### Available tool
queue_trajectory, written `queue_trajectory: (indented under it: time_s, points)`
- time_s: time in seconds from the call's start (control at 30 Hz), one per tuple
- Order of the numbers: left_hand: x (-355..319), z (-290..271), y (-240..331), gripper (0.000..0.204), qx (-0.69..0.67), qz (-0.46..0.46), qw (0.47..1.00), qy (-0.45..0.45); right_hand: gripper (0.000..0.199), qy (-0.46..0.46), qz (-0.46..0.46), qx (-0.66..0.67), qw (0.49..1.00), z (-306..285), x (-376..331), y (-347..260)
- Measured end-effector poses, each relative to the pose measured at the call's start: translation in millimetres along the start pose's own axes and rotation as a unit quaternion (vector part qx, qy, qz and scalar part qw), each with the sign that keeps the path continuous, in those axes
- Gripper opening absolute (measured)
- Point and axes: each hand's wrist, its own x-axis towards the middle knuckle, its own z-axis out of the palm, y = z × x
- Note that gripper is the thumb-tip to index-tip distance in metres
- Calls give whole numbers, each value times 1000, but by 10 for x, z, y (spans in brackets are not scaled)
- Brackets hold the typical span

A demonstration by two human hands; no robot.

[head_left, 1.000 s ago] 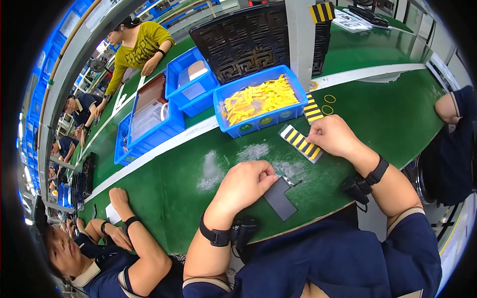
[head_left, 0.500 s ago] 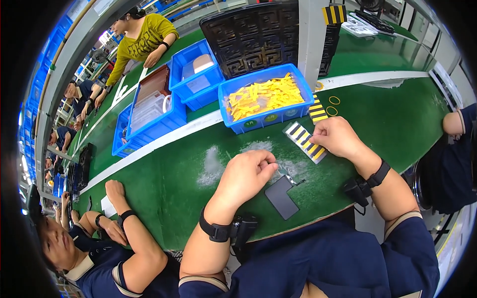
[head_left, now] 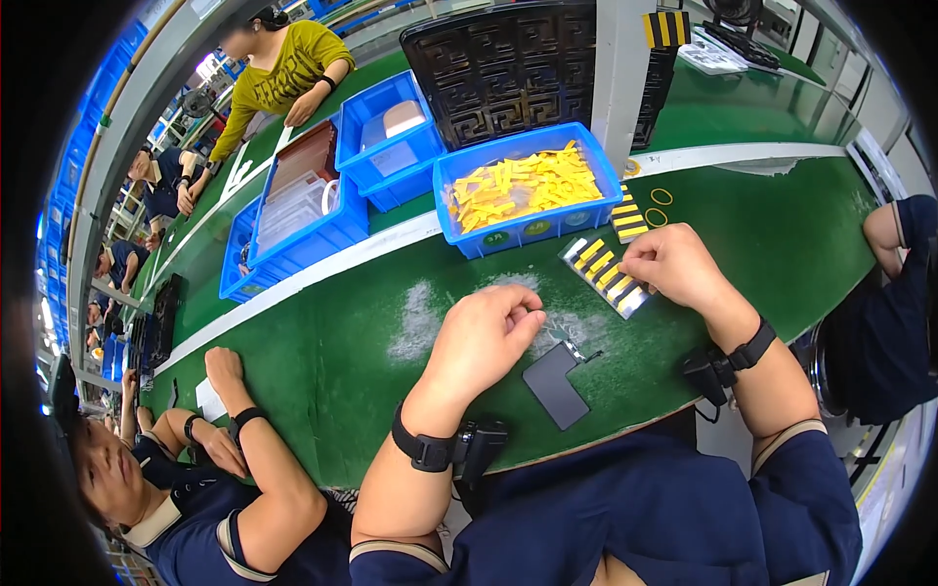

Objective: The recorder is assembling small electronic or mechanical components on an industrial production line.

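My left hand (head_left: 481, 337) is closed, with thumb and forefinger pinched together over the green mat. What they hold, if anything, is hidden. Just right of those fingertips lies a flat dark grey L-shaped part (head_left: 557, 386) with a small silvery connector end (head_left: 576, 352). My right hand (head_left: 674, 266) is also closed in a pinch at the right edge of a sheet of black and yellow strips (head_left: 598, 272). Whether a strip is between those fingertips cannot be made out. Both wrists wear black bands with small devices.
Behind the sheet stands a blue bin of yellow pieces (head_left: 528, 186); more blue bins (head_left: 391, 127) are farther left. A second striped piece (head_left: 627, 217) and yellow rubber bands (head_left: 660, 197) lie near the post (head_left: 618, 88). A co-worker's arm (head_left: 264, 430) rests at left.
My right hand has shifted slightly right on the striped sheet, and more yellow shows toward the sheet's far end. My left hand stays in nearly the same place; the dark grey part has not visibly moved.
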Motion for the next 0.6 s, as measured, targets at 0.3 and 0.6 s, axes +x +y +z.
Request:
queue_trajectory:
  time_s: [0.3, 0.6]
  points:
    - [12, 18, 33, 15, -30, -6, 999, 8, 10, 7, -47, 133, 990, -42, 12, -110]
    - [37, 110, -121, 20, -282, 7, 947, 154, 10, -56, -43, 429, 901, 254, 67, -680]
